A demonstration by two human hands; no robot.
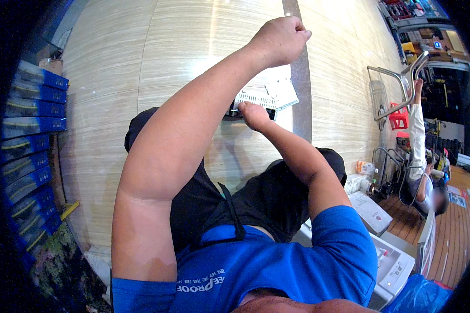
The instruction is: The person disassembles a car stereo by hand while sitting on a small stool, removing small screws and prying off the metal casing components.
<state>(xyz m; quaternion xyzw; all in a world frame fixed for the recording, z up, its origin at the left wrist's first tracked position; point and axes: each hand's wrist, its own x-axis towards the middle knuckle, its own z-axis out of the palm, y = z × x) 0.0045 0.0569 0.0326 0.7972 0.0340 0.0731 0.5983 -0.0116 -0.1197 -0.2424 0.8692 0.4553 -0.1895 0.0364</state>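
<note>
My left hand (286, 41) is raised at the end of an outstretched arm, beyond a white-and-black slotted device (258, 99) on the floor. Its fingers are curled together; whatever they may hold is too small or hidden to make out. My right hand (255, 115) is closed at the near edge of this device, with the thumb against its slotted white face. My left forearm hides the device's left end. A flat white piece (283, 94), like a panel or sheet, lies just beyond the device.
Blue boxes (34, 122) are stacked at the left. On the right stand a metal-framed chair (397, 78), a red stool (399, 117), a bottle with orange liquid (365, 167) and white boxes (369, 211). Another person (423, 182) sits farther right. A dark strip (301, 94) crosses the tiled floor.
</note>
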